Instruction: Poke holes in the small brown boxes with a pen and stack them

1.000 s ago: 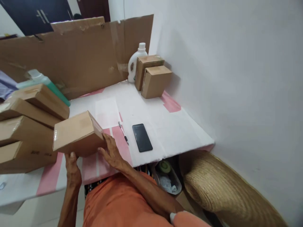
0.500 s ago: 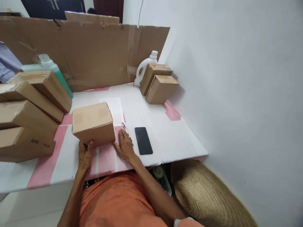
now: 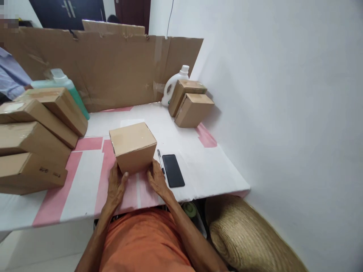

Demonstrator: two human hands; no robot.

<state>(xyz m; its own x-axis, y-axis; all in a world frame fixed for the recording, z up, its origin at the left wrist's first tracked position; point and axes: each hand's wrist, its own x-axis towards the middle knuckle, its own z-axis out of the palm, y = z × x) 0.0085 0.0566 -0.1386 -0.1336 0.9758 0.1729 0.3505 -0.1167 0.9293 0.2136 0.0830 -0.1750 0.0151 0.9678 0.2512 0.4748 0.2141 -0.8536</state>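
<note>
A closed cardboard box (image 3: 136, 156) stands on the table in front of me, slightly turned. My left hand (image 3: 117, 185) is at its lower left corner, the thumb near the front face and the fingers along the left side. At the lower right corner, my right hand (image 3: 157, 179) has its fingers against the side, so the box sits between both hands. Just right of that hand lie a pen (image 3: 161, 162) and a black phone (image 3: 173, 170). A white sheet of paper (image 3: 130, 122) is partly hidden behind the box.
Several cardboard boxes (image 3: 42, 162) lean together at the left, by a green liquid jug (image 3: 75, 94). Two boxes (image 3: 195, 109) and a white jug (image 3: 170, 88) stand at the back right. A cardboard partition (image 3: 113, 71) closes the back. A straw hat (image 3: 241, 230) is below the table edge.
The box has moved right and turned a little, with my left hand following it. My right hand has shifted slightly right and now rests against the box's right side.
</note>
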